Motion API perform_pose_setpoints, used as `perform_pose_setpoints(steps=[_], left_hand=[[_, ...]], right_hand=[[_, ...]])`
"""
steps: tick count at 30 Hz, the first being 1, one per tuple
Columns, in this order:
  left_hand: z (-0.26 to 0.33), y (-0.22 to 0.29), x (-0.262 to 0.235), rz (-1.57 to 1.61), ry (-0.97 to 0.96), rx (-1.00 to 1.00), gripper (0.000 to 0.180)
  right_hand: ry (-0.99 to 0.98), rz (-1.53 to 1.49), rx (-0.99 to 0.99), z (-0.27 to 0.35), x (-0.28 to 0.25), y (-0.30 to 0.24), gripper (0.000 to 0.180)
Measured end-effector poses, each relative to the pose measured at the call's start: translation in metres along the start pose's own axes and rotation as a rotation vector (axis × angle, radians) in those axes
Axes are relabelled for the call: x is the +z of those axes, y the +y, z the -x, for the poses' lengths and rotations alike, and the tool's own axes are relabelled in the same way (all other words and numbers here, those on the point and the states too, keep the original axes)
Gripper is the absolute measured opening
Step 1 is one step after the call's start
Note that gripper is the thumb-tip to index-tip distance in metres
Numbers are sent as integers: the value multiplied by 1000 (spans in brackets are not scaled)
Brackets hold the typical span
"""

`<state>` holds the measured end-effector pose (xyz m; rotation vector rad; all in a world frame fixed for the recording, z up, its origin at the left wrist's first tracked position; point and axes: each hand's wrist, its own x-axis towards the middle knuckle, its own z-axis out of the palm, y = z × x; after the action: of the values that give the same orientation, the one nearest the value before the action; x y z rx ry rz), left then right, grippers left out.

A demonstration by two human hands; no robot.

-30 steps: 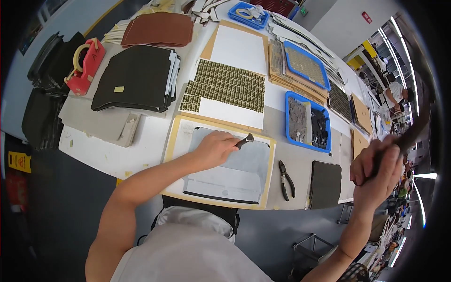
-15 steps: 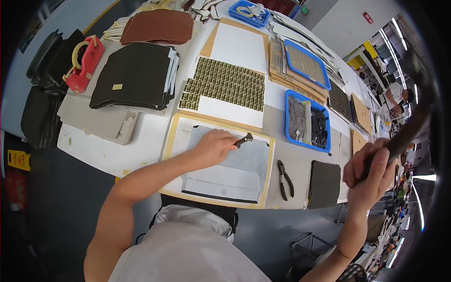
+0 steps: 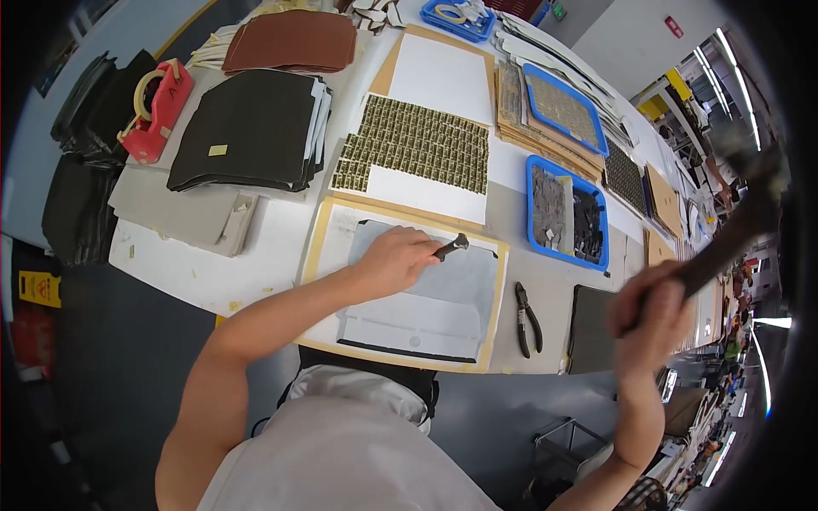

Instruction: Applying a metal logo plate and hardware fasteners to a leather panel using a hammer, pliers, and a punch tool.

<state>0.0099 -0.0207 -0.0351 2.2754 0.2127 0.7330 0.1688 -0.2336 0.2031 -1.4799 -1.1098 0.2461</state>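
Observation:
My left hand (image 3: 396, 260) rests on a grey leather panel (image 3: 443, 294) and grips a short dark metal punch (image 3: 452, 246), its tip set on the panel's upper edge. The panel lies on a pale board with a tan border (image 3: 319, 247). My right hand (image 3: 652, 315) is raised at the right, off the table, closed around the handle of a hammer (image 3: 733, 230). The hammer's head is blurred high near the frame's right rim.
Black pliers (image 3: 528, 317) lie right of the board, beside a dark leather piece (image 3: 590, 328). A blue tray (image 3: 564, 213) of grey and black parts, a sheet of small gold pieces (image 3: 417, 145), stacked black panels (image 3: 251, 128) and a red tape dispenser (image 3: 158, 111) sit farther back.
My right hand has swung the hammer up and inward from the right rim. The left hand and punch stay in place on the grey panel.

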Motion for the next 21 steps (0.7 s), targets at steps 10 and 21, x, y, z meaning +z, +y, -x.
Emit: perform_pose_setpoints(steps=[10,21], left_hand=[[-2,1,1,-17,19,11,19],[-58,55,-22,186,-122,-276,18]], right_hand=[[-389,445,675,18,-25,58,28],[-89,615,771,154,-116,176,30]])
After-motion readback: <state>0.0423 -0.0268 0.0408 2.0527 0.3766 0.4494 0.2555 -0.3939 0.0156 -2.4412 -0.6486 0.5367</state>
